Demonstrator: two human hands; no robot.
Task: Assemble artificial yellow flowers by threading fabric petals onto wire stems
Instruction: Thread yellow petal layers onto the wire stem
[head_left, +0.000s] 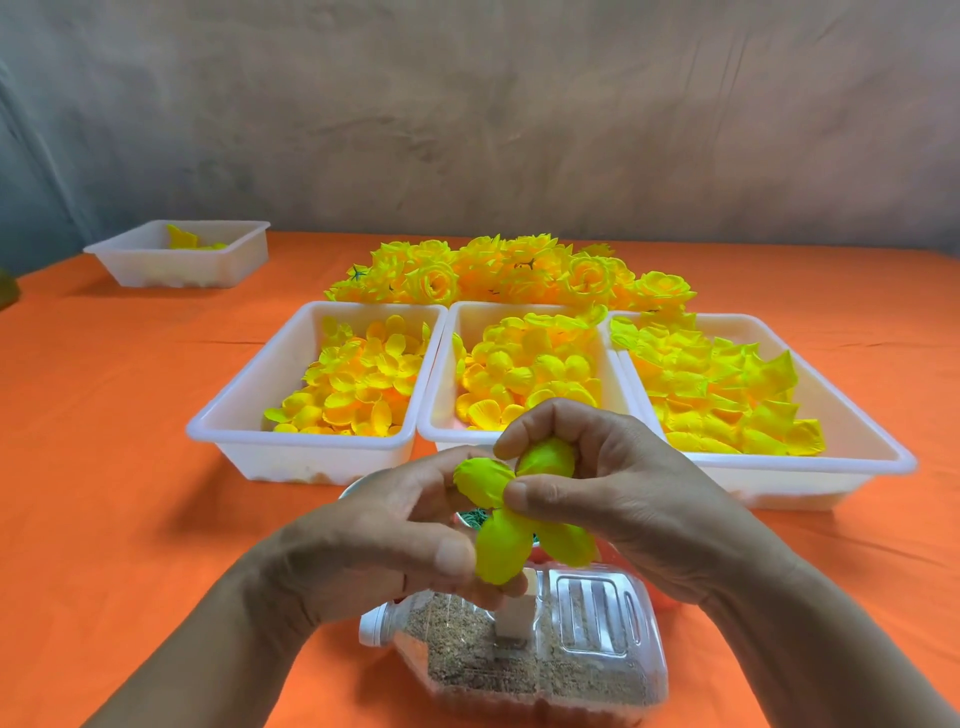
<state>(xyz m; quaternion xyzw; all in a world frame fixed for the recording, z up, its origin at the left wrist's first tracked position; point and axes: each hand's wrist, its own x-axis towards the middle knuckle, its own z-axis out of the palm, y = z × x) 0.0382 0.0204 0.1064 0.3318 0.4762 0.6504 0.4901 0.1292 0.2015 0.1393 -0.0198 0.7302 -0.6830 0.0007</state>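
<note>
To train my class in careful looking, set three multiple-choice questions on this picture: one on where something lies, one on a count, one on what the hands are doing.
1. Where does the pile of finished flowers lie?
A) behind the row of three trays
B) on the bottle
C) at the table's near edge

2. How many white trays stand on the orange cloth?
A) two
B) four
C) six

3. What are the left hand and the right hand doing?
A) lying flat on the cloth
B) pinching one yellow petal piece
C) hanging idle, holding nothing

Answers:
1 A: the flowers are heaped just past the trays' far rims.
2 B: three side by side, plus the far-left tray set apart.
3 B: fingers and thumbs of both hands close on the piece's lobes.
</note>
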